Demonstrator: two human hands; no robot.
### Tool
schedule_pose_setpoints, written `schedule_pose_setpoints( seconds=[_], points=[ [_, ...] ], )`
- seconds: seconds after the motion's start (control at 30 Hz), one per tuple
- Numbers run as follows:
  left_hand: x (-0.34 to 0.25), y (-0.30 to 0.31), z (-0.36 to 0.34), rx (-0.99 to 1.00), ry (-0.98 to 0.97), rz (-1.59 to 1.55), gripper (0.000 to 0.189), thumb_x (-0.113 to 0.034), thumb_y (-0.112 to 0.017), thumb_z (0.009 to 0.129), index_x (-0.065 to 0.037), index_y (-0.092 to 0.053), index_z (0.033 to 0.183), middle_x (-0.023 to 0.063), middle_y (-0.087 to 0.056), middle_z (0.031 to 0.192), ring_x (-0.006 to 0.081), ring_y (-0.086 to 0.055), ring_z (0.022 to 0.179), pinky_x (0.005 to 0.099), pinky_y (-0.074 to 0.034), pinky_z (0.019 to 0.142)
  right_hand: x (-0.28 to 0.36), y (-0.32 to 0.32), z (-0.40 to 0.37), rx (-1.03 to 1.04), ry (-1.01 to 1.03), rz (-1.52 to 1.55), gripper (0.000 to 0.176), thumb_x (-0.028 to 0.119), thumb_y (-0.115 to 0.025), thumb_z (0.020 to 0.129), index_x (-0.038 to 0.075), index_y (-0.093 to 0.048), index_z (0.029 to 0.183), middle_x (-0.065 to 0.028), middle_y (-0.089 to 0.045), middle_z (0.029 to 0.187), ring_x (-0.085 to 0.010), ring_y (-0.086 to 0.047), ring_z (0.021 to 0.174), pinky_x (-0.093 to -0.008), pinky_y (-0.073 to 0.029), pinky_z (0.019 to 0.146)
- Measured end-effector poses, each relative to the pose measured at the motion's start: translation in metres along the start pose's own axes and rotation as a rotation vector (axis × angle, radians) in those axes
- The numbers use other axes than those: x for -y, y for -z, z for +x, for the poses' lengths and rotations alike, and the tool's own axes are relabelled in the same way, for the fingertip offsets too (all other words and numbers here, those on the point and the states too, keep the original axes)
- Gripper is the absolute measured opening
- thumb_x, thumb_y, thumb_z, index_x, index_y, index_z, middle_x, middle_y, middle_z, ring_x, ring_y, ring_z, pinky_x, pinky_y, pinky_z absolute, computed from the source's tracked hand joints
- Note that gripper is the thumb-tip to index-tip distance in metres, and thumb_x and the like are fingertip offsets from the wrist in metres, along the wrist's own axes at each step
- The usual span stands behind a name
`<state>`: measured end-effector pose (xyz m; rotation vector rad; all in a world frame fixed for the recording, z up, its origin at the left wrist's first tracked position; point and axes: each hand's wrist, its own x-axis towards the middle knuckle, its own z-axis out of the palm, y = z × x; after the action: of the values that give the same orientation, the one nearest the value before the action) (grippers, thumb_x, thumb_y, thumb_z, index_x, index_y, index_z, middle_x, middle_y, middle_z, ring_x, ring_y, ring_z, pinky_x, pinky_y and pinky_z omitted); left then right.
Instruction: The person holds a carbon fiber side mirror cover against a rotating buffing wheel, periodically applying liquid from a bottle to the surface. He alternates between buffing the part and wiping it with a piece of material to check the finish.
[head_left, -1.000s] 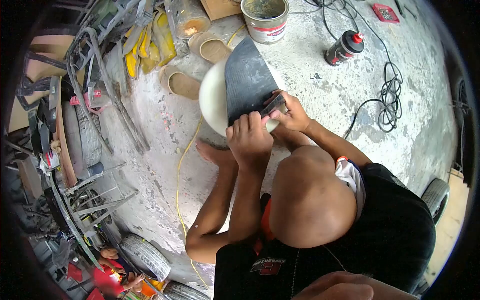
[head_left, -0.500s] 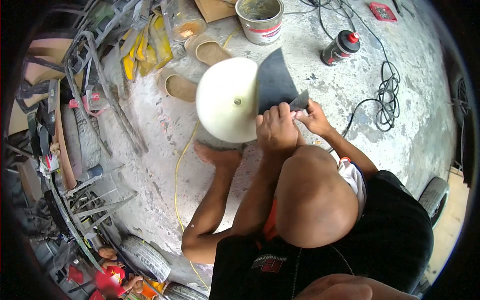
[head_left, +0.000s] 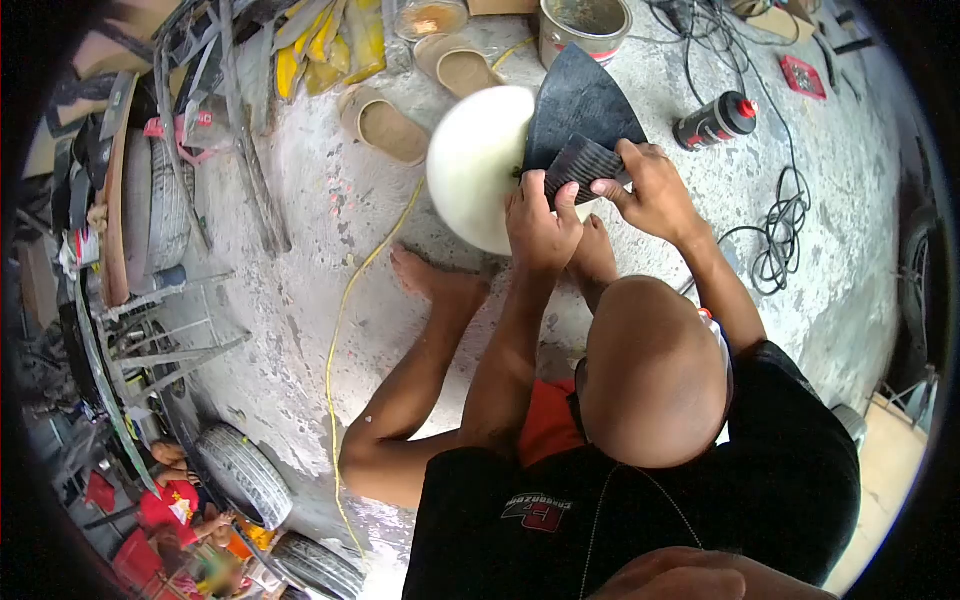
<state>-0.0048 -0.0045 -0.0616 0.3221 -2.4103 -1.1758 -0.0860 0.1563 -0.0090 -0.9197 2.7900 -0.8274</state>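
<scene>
My left hand (head_left: 543, 228) pinches the lower left corner of a dark ribbed strip (head_left: 584, 168) between thumb and fingers. My right hand (head_left: 655, 192) grips the strip's right side, thumb in front. Right behind it stands a larger dark grey sheet (head_left: 583, 100) with a curved edge, overlapped by the strip and the right fingers in this view. A cream-white round disc (head_left: 468, 170) is just left of the sheet, which covers its right part. My bare feet rest on the floor below the disc, and my bent knee (head_left: 655, 370) rises under my right forearm.
A black bottle with a red cap (head_left: 715, 122) stands to the right, near a coiled black cable (head_left: 780, 235). Beyond the disc are a paint bucket (head_left: 585, 35) and brown clogs (head_left: 390, 128). A yellow cord (head_left: 345, 310) crosses the floor. Metal frames, tyres (head_left: 245, 475) and another person (head_left: 175, 505) are at left.
My hands have moved apart, and the ribbed strip now shows broadside between them. My left hand has turned to a pinch on its corner. The whole view has shifted.
</scene>
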Motion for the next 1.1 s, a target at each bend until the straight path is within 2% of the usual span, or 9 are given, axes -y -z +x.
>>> schedule_pose_setpoints(
  seconds=[0.17, 0.27, 0.37, 0.4, 0.43, 0.6, 0.83, 1.03, 1.1],
  points=[
    [0.001, -0.003, -0.015, -0.028, 0.017, -0.086, 0.044, -0.026, -0.07, 0.086, 0.001, -0.054, 0.116, 0.0237, -0.06, 0.103, 0.0438, -0.056, 0.099, 0.0502, -0.044, 0.088, 0.006, 0.008, -0.014, -0.04, 0.125, -0.153, 0.042, 0.034, -0.072, 0.086, -0.001, -0.054, 0.099, -0.0224, -0.063, 0.087, -0.0363, -0.062, 0.088, -0.0432, -0.046, 0.084],
    [-0.041, 0.03, -0.003, -0.27, -0.24, -0.262, 0.047, -0.018, -0.07, 0.086, 0.002, -0.051, 0.124, 0.0244, -0.054, 0.118, 0.0392, -0.053, 0.108, 0.0485, -0.042, 0.097, -0.001, 0.017, -0.036, -0.217, -0.221, 0.659, 0.036, 0.024, -0.07, 0.092, -0.001, -0.059, 0.116, -0.0101, -0.068, 0.102, -0.0112, -0.057, 0.096, -0.0297, -0.047, 0.085],
    [-0.035, 0.058, -0.004, -0.56, -0.284, -0.386, 0.047, -0.019, -0.068, 0.09, 0.004, -0.049, 0.126, 0.0226, -0.053, 0.122, 0.0342, -0.053, 0.112, 0.0448, -0.042, 0.099, -0.003, 0.06, -0.045, -0.524, -0.58, 1.644, 0.044, 0.033, -0.046, 0.105, -0.002, -0.052, 0.13, -0.0163, -0.064, 0.123, -0.0275, -0.063, 0.111, -0.0408, -0.049, 0.1],
    [-0.031, 0.074, -0.009, -0.525, -0.207, -0.317, 0.044, -0.017, -0.064, 0.093, 0.004, -0.047, 0.127, 0.02, -0.053, 0.121, 0.03, -0.054, 0.11, 0.0417, -0.044, 0.098, -0.029, 0.066, -0.059, -0.327, -0.397, 2.112, 0.052, 0.04, -0.037, 0.106, -0.002, -0.048, 0.134, -0.0212, -0.059, 0.13, -0.0351, -0.059, 0.119, -0.0529, -0.047, 0.104],
    [-0.027, 0.09, -0.014, -0.484, -0.14, -0.248, 0.04, -0.015, -0.061, 0.096, 0.005, -0.045, 0.128, 0.0173, -0.052, 0.12, 0.0258, -0.055, 0.109, 0.0386, -0.046, 0.098, -0.046, 0.071, -0.068, -0.319, -0.59, 2.274, 0.055, 0.043, -0.035, 0.105, -0.002, -0.047, 0.134, -0.0224, -0.058, 0.132, -0.0375, -0.057, 0.121, -0.0597, -0.045, 0.102],
    [0.002, 0.093, -0.052, -0.374, 0.26, -0.478, 0.02, -0.009, -0.056, 0.1, 0.003, -0.053, 0.115, 0.0119, -0.06, 0.105, 0.0173, -0.059, 0.095, 0.0283, -0.049, 0.086, -0.018, 0.078, -0.077, -0.287, -0.412, 2.445, 0.055, 0.039, -0.035, 0.104, -0.005, -0.044, 0.136, -0.0257, -0.052, 0.138, -0.0414, -0.052, 0.126, -0.0632, -0.042, 0.104],
    [0.0, 0.087, -0.054, -0.254, 0.218, -0.441, 0.013, -0.008, -0.056, 0.099, 0.002, -0.055, 0.107, 0.0093, -0.062, 0.097, 0.0139, -0.059, 0.088, 0.0263, -0.048, 0.081, 0.006, 0.069, -0.068, -0.135, -0.228, 2.618, 0.044, 0.018, -0.04, 0.098, -0.012, -0.045, 0.13, -0.03, -0.052, 0.135, -0.0418, -0.053, 0.126, -0.0611, -0.044, 0.105],
    [-0.003, 0.088, -0.056, -0.258, 0.261, -0.407, 0.02, -0.014, -0.066, 0.093, 0.001, -0.061, 0.104, 0.0108, -0.064, 0.092, 0.0187, -0.06, 0.085, 0.0307, -0.049, 0.079, -0.003, 0.052, -0.06, -0.244, -0.368, 2.331, 0.049, 0.026, -0.039, 0.099, -0.008, -0.049, 0.132, -0.0256, -0.053, 0.137, -0.0399, -0.053, 0.125, -0.0595, -0.041, 0.106],
    [-0.009, 0.09, -0.047, -0.207, 0.188, -0.379, 0.024, -0.016, -0.068, 0.091, 0.001, -0.061, 0.107, 0.0121, -0.065, 0.096, 0.0206, -0.061, 0.089, 0.0324, -0.049, 0.082, -0.011, 0.029, -0.049, -0.424, -0.409, 2.166, 0.059, 0.045, -0.044, 0.099, -0.002, -0.052, 0.133, -0.0196, -0.056, 0.137, -0.037, -0.054, 0.125, -0.0536, -0.041, 0.108]
  ],
)
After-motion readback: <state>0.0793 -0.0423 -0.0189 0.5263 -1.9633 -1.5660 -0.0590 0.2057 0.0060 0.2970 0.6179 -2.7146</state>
